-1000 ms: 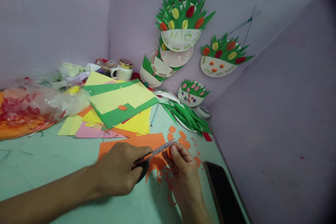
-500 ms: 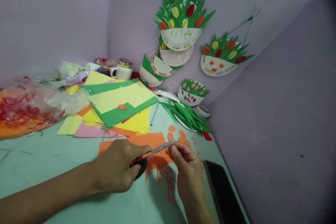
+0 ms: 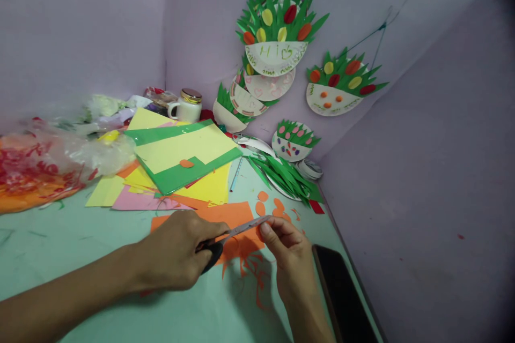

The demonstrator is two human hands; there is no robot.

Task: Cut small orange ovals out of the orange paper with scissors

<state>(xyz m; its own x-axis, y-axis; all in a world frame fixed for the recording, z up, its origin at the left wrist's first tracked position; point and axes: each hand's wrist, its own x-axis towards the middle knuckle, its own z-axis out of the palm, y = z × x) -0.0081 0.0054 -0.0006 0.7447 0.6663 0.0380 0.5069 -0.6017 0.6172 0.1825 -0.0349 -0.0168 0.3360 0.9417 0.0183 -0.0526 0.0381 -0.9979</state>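
My left hand (image 3: 173,252) is closed round the black handles of a pair of scissors (image 3: 246,226). Their blades point right and look nearly together, with the tips at the fingers of my right hand (image 3: 293,257). Between thumb and fingers, that right hand pinches a small orange paper piece (image 3: 259,233), mostly hidden by the fingers and blades. Beneath the scissors lies an orange paper sheet (image 3: 239,211) on the table. Rounded orange cut-outs (image 3: 260,208) rest just beyond my right hand, and thin orange scraps (image 3: 251,268) are strewn below the blades.
A black phone (image 3: 341,289) lies right of my right hand. Stacked coloured papers (image 3: 177,144), a white lidded mug (image 3: 190,107) and a plastic bag (image 3: 52,155) stand farther left. Green paper strips (image 3: 281,174) lie near the wall, where paper-plate baskets (image 3: 277,56) hang.
The scissor blades have come closer together, and my left hand has shifted slightly left. Less of the orange piece shows at my right fingers. The view has moved a little.
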